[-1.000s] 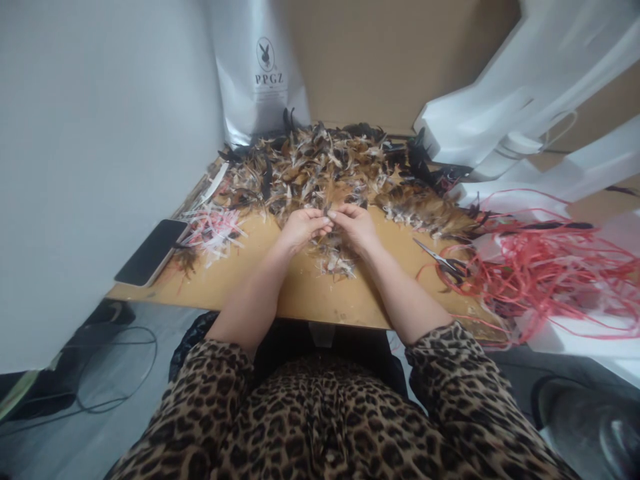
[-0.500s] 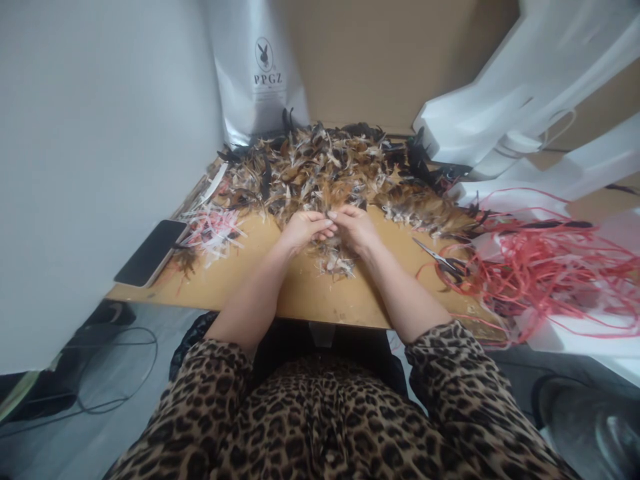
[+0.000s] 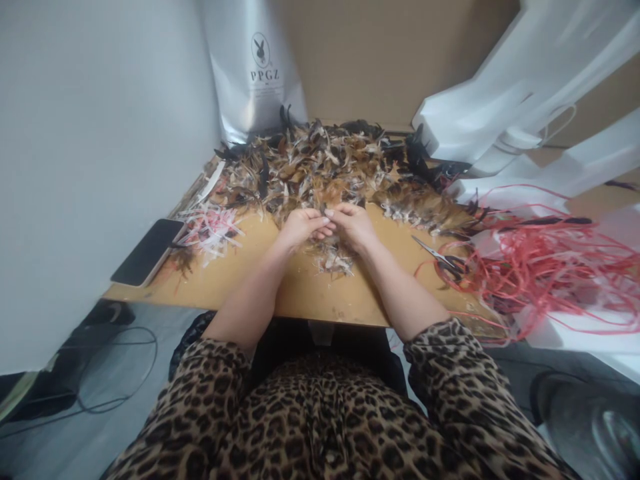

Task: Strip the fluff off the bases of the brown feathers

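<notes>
Slight view shift; left hand (image 3: 301, 228) and right hand (image 3: 356, 228), fingers (image 3: 317, 223) pinched on feathers (image 3: 332, 192)

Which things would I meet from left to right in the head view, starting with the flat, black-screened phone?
Flat, black-screened phone → loose pile of pink and white strips → bare left hand → bare right hand → metal scissors with dark handles → tangled red ribbon

The left hand (image 3: 301, 228) and right hand (image 3: 356, 227) met over brown feathers (image 3: 325, 160) heaped on the desk (image 3: 320, 297); scissors (image 3: 440, 258) lay to the right, beside tangled red strands (image 3: 543, 270).
</notes>
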Demonstrator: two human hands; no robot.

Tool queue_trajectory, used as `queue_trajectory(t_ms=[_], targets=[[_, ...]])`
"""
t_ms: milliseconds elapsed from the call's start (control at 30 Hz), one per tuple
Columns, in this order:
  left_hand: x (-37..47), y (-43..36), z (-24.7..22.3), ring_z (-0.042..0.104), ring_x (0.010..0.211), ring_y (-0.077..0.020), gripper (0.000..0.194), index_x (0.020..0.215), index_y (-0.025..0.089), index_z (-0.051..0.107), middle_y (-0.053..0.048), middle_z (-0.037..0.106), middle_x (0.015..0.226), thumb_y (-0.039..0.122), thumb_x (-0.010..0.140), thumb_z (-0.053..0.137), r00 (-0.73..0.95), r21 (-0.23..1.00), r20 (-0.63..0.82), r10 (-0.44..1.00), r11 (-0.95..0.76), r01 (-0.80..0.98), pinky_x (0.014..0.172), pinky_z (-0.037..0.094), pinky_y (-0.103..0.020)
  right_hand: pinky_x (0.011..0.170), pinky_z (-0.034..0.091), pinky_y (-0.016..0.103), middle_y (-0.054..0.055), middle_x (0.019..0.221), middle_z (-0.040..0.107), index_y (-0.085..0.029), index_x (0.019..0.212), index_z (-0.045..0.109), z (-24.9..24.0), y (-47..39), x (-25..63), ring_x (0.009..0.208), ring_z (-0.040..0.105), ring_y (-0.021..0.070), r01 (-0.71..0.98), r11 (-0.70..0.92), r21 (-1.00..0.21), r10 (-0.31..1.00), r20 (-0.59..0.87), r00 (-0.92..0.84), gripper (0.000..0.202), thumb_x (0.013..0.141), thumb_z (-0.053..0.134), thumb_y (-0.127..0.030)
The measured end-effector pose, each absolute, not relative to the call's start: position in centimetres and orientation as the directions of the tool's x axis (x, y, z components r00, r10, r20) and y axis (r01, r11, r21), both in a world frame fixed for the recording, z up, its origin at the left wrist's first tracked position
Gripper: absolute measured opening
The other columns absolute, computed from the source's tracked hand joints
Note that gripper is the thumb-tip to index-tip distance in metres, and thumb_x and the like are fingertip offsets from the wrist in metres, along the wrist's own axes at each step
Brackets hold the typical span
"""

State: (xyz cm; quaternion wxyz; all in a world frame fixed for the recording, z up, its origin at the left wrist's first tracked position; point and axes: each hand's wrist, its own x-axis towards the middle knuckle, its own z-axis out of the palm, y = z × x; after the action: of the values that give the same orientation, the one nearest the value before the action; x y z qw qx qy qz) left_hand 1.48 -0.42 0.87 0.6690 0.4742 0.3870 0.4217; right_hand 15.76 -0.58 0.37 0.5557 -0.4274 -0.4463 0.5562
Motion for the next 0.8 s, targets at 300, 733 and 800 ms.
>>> queue_trajectory(t_ms=[300,733,800], targets=[[0.9,0.4,0.7,0.066,0.063,-0.0073,0.006,0.076,0.008,0.065,-0.007,0.071,0.075,0.013,0.075,0.069,0.261,0.854,-0.168,0.951,0.273,-0.443,0.060,0.050,-0.015,0.074,0.051,0.030,0.002,0.084,0.068,-0.020,0.093,0.067,0.1,-0.6,16.1,0.075,0.061,0.0140,0.084,0.391,-0.916,0.920,0.390,-0.026,0.032,0.068,0.074,-0.038],[0.9,0.1,0.7,0.066,0.060,-0.0097,0.009,0.070,0.009,0.063,-0.005,0.069,0.068,0.011,0.071,0.072,0.326,0.845,-0.212,0.921,0.340,-0.412,0.060,0.052,-0.020,0.076,0.046,0.030,0.007,0.087,0.067,-0.019,0.094,0.066,-0.3,-0.8,17.0,0.080,0.060,0.0180,0.642,0.639,-0.424,0.705,0.657,-0.268,0.022,0.087,0.054,-0.036],[0.6,0.3,0.7,0.066,0.063,-0.0093,0.009,0.072,0.009,0.063,-0.006,0.071,0.073,0.011,0.072,0.072,0.279,0.849,-0.173,0.945,0.286,-0.444,0.060,0.052,-0.018,0.075,0.046,0.031,0.006,0.086,0.067,-0.019,0.094,0.066,-0.1,-0.5,17.5,0.079,0.060,0.0178,0.621,0.630,-0.466,0.716,0.659,-0.230,0.021,0.085,0.057,-0.035]])
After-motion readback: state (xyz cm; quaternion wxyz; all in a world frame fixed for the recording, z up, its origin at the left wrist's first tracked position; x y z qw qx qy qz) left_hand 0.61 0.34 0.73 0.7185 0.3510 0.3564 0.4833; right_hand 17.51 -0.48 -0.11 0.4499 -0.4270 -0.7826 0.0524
